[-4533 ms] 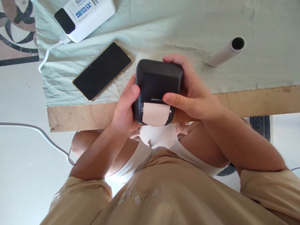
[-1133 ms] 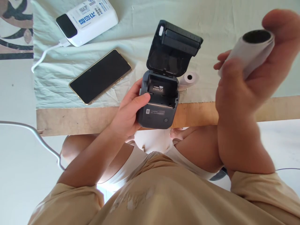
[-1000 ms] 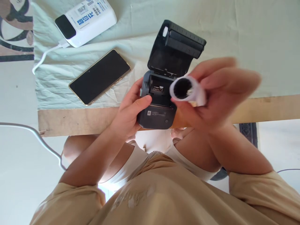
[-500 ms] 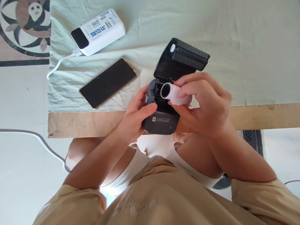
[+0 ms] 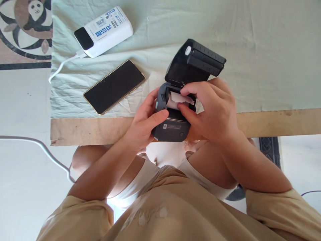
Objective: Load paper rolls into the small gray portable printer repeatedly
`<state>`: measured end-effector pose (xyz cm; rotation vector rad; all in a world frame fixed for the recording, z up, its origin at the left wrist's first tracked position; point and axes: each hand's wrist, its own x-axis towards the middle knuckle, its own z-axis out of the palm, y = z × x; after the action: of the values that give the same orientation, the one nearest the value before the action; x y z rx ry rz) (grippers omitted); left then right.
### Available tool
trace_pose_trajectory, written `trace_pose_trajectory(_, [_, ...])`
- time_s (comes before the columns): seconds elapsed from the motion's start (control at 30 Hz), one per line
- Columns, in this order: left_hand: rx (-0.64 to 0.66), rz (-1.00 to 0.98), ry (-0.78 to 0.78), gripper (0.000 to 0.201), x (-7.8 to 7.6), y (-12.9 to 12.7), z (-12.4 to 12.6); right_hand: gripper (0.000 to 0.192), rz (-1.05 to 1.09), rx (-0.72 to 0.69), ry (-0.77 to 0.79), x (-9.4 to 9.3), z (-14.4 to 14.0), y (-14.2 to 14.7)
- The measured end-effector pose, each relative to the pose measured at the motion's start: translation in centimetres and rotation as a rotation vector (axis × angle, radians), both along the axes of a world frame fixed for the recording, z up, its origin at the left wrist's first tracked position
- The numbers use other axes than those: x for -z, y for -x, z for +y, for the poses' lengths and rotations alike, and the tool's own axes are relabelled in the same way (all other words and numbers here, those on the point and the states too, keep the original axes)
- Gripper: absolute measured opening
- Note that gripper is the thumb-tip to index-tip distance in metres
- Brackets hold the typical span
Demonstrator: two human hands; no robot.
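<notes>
One desk (image 5: 276, 122) stretches across from nine to three o'clock, its bare wooden edge toward the person. A pale green cloth (image 5: 265, 57), creased on the left, covers most of it. Over that edge, at the centre of the clock, is a black printer (image 5: 173, 132), its raised lid (image 5: 179, 68) leaning toward one o'clock.

From the printer, a white power bank (image 5: 105, 31) with blue lettering lies between ten and eleven o'clock, a white cable (image 5: 61, 68) running from its plug toward eight. Nearer, at ten o'clock, a phone (image 5: 114, 87) lies dark-screened and slanted on the cloth.

The right hand (image 5: 210, 108) comes in from three o'clock, its grip pinching a paper roll (image 5: 173, 102) between a forefinger above and the thumb below. The left hand (image 5: 145, 122) sits at about half past eight, its grip closed around the printer's side, with the thumb over the near rim.

The paper roll is in the printer's compartment, below the hinge, a ragged end lying on top; how deeply it sits is hard to judge behind the fingers. Smallest, a round button (image 5: 181, 134) marks the printer's front at five o'clock.
</notes>
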<state>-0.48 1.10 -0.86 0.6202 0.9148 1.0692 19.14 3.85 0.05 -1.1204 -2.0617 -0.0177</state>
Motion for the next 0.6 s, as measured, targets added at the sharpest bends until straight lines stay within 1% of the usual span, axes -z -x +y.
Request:
trace_pose_trajectory(0.07, [0.002,-0.007,0.009,0.052,-0.2,-0.1,0.1,0.014,0.038,-0.015,-0.029,-0.3,-0.2,0.1])
trace_pose_trajectory(0.13, [-0.014,-0.028,0.009,0.042,-0.3,-0.1,0.1,0.018,0.077,-0.061,-0.056,-0.8,-0.7,0.4])
trace_pose_trajectory(0.2, [-0.031,-0.059,-0.002,0.034,-0.2,-0.1,0.2,0.021,0.089,-0.138,-0.075,-1.1,-1.3,0.9])
trace_pose_trajectory(0.27, [-0.025,-0.076,-0.007,0.029,0.0,0.1,0.3,0.021,0.106,-0.219,-0.102,-1.1,-1.9,1.3])
trace_pose_trajectory(0.33, [-0.010,-0.079,-0.010,0.027,0.1,0.2,0.3,0.016,0.118,-0.306,-0.110,-0.9,-2.3,1.5])
trace_pose_trajectory(0.4, [0.005,-0.078,-0.008,0.031,0.1,0.4,0.3,0.007,0.094,-0.352,-0.052,-0.9,-2.5,1.6])
trace_pose_trajectory(0.43, [0.007,-0.075,-0.005,0.036,0.1,0.4,0.2,0.003,0.065,-0.348,0.012,-1.0,-2.5,1.6])
trace_pose_trajectory(0.53, [0.020,-0.046,0.006,0.052,-0.2,0.3,0.0,0.015,0.016,-0.270,0.223,-1.6,-2.3,1.7])
trace_pose_trajectory(0.6, [0.018,-0.010,0.002,0.068,-0.3,0.2,-0.2,0.023,0.028,-0.244,0.296,-2.1,-1.9,1.8])
